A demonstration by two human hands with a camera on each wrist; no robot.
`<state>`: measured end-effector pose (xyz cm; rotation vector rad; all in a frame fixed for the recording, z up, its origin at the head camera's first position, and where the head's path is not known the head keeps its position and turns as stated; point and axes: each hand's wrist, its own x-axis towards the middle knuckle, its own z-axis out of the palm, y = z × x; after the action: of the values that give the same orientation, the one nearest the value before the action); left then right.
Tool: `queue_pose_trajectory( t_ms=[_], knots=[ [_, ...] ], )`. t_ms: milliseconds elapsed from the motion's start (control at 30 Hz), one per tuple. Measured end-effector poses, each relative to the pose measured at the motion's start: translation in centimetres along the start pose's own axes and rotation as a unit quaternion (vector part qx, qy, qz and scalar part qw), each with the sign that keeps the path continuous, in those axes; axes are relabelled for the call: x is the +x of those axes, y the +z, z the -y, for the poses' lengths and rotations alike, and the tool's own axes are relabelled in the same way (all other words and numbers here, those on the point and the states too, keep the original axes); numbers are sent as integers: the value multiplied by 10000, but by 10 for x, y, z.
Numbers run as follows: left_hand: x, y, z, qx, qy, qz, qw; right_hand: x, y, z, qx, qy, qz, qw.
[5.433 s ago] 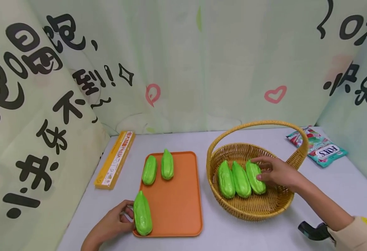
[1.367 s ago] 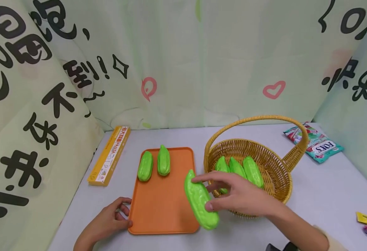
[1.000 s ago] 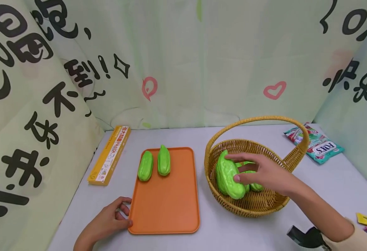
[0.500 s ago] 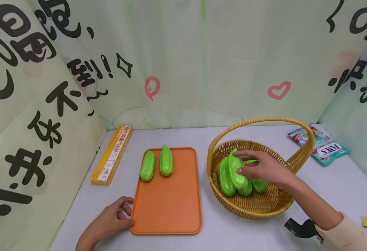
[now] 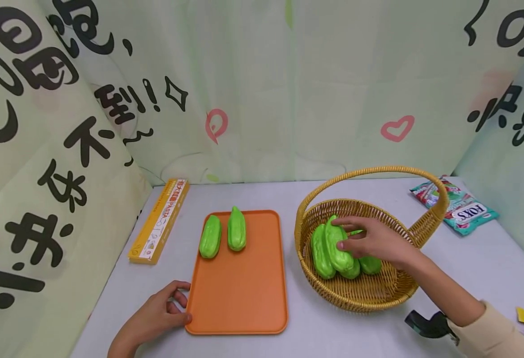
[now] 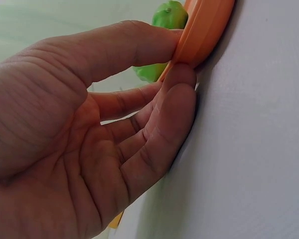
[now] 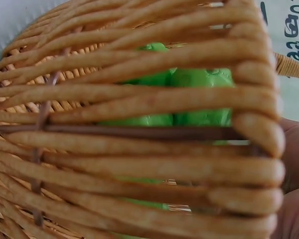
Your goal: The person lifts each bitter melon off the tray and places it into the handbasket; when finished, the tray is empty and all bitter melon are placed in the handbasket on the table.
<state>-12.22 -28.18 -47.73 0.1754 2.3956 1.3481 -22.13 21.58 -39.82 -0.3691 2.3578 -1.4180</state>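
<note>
Bright, even light with soft shadows; head view bends at its edges (wide lens); wrist views blur up close.

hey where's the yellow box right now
In the head view the yellow box lies on the table at the far left, just left of the orange tray and close to the curtain.
</note>
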Motion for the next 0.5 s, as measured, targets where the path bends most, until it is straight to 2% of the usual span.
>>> queue_pose_trajectory(
  t_ms=[367, 500],
  knots=[
    [1, 1, 0, -16, -39, 15, 10000, -1, -1, 0, -287, -10, -31, 9996],
    [1, 0, 0, -16, -55, 13, 10000, -1, -2, -1, -546, -195, -94, 9983]
  ],
)
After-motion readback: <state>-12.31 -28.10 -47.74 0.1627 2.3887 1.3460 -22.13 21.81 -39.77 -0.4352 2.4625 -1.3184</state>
